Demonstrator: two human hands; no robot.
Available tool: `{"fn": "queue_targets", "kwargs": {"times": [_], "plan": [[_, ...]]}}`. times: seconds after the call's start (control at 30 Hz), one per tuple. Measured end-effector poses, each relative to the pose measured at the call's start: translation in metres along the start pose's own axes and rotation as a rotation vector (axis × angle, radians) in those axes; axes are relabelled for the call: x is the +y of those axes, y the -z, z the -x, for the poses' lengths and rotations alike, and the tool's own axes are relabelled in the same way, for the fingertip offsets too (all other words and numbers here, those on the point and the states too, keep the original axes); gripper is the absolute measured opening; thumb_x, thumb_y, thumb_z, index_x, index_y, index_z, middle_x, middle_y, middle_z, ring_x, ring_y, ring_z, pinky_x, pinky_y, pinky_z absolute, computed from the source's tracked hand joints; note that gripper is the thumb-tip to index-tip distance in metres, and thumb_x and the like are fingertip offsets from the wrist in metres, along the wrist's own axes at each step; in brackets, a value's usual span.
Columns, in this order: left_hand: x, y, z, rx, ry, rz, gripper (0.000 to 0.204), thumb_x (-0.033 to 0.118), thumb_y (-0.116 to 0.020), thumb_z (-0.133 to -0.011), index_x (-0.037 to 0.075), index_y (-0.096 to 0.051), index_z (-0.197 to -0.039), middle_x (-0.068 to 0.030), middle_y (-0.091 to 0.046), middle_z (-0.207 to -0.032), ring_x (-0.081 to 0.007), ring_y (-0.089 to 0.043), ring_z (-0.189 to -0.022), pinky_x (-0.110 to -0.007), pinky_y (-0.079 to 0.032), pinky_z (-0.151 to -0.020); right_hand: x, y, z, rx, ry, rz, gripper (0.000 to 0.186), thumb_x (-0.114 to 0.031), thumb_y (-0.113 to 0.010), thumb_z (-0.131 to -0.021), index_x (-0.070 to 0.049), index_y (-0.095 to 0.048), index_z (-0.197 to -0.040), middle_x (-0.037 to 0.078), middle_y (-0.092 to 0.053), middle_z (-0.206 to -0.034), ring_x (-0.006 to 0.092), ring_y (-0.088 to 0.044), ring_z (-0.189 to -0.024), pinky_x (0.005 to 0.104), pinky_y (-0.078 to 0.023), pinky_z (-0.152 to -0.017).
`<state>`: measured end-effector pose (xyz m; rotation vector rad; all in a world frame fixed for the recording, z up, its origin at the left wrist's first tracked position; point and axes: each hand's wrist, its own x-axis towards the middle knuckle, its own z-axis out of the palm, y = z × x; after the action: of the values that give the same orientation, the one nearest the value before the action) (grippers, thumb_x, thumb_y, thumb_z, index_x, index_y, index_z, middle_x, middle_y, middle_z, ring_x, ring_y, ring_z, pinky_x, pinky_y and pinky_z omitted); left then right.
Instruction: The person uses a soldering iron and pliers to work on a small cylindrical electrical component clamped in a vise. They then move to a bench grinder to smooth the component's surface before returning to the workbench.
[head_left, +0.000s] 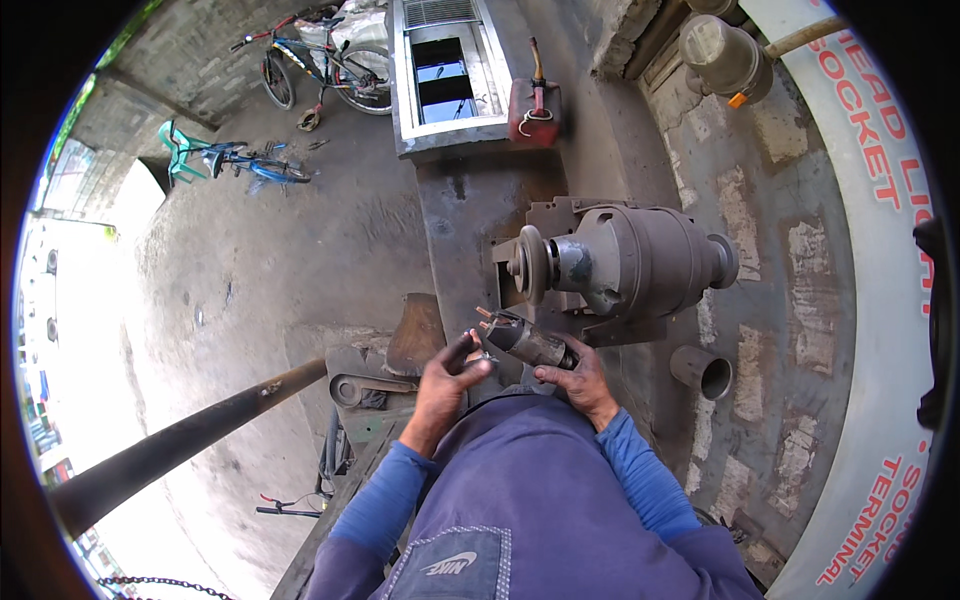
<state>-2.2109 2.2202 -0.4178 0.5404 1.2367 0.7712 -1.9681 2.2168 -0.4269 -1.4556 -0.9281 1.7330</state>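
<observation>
I see a grey floor [300,235] bearing two bicycles [276,171] and a green chair [177,146], far left; right of centre, a metal base [548,214] carries a motor [655,262].

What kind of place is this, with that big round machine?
Probably a small repair workshop. It has a big, dusty grey-brown motor-like machine with a round metal wheel at one end, a hollow grey cylinder near it, and a dark, cylindrical metal part in the person's right hand.
</observation>
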Motion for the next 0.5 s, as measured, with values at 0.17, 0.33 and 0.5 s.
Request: {"fn": "queue_targets", "kwargs": {"times": [0.17, 0.33, 0.5], "plan": [[0.034, 0.014, -0.038, -0.02, -0.217, -0.278, 0.059, 0.02, -0.08, -0.089, -0.002, -0.058, -0.14, -0.0179, -0.067, -0.131, -0.025, -0.062, -0.123, -0.039, -0.047, -0.107, 0.001, 0.01, 0.0, 0.025, 0.02, 0.011, 0.068, -0.015, -0.093, -0.071, 0.005, -0.062, -0.128, 0.008, -0.069, -0.118, 0.0173, -0.064, -0.109, 0.0308, -0.051, -0.097], [0.045, 0.009, -0.056, -0.134, -0.267, -0.387, 0.086, 0.028, -0.091, -0.075, 0.003, -0.052, -0.147, -0.02, -0.067, -0.131, -0.0292, -0.061, -0.125, -0.041, -0.045, -0.109, 0.003, 0.014, -0.002, 0.013, 0.021, -0.024, 0.071, -0.012, -0.093, -0.07, 0.005, -0.06, -0.131, 0.01, -0.068, -0.121, 0.0188, -0.063, -0.112, 0.032, -0.049, -0.1], [0.046, 0.002, -0.06, -0.274, -0.097, -0.347, 0.096, 0.021, -0.095, -0.068, 0.002, -0.047, -0.149, -0.0178, -0.067, -0.127, -0.0287, -0.061, -0.124, -0.04, -0.045, -0.11, 0.003, 0.02, -0.002, 0.008, 0.043, 0.06, 0.072, -0.012, -0.093, -0.069, 0.006, -0.061, -0.13, 0.011, -0.067, -0.122, 0.0203, -0.063, -0.115, 0.0327, -0.049, -0.102]]}}
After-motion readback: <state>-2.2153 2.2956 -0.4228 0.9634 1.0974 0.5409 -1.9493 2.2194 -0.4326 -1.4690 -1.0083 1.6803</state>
